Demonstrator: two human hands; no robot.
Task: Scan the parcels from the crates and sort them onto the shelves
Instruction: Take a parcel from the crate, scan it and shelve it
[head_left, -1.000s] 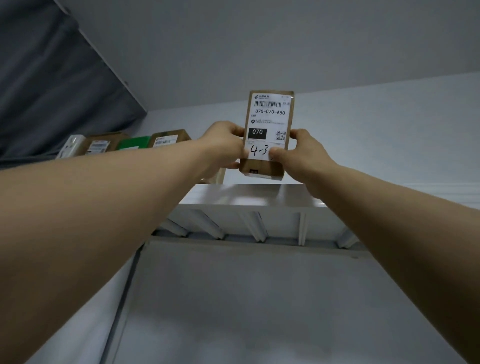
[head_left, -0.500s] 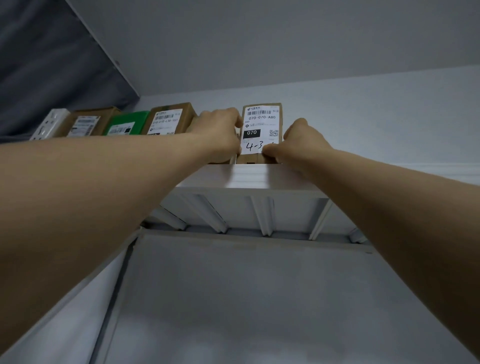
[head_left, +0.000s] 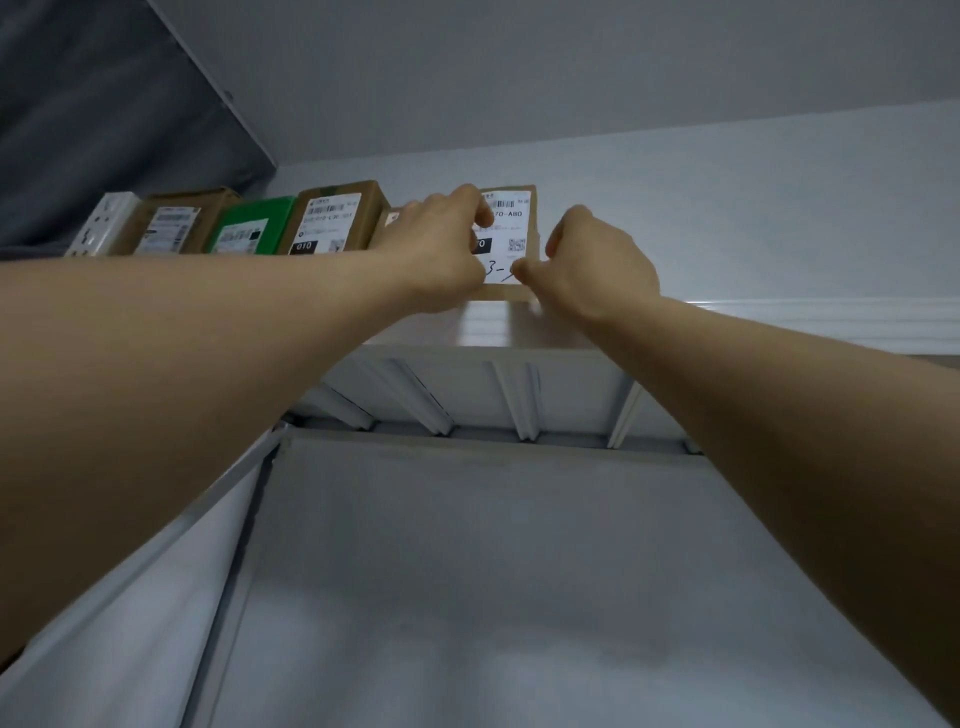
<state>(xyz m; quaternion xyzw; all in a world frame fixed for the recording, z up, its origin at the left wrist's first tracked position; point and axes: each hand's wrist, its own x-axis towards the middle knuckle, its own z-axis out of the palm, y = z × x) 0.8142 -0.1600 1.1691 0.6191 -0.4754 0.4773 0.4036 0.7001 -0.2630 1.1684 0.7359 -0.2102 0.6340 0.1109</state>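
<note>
A brown cardboard parcel (head_left: 511, 228) with a white barcode label and handwritten marks stands upright on the top white shelf (head_left: 498, 325), seen from below. My left hand (head_left: 441, 249) holds its left side, fingers curled over the front of the label. On the parcel's right edge, my right hand (head_left: 597, 265) grips it, thumb pressed on the label's lower corner. The parcel's base rests on the shelf near the front edge.
Left of it stands a row of parcels: a brown box marked 010 (head_left: 332, 221), a green one (head_left: 249, 228), another brown one (head_left: 176, 226) and a white one (head_left: 104, 228). A dark curtain (head_left: 104, 104) hangs at upper left. The shelf's ribbed underside (head_left: 467, 395) is overhead.
The parcel came down from the air onto the top shelf and slid back beside the row. Both hands stayed on it.
</note>
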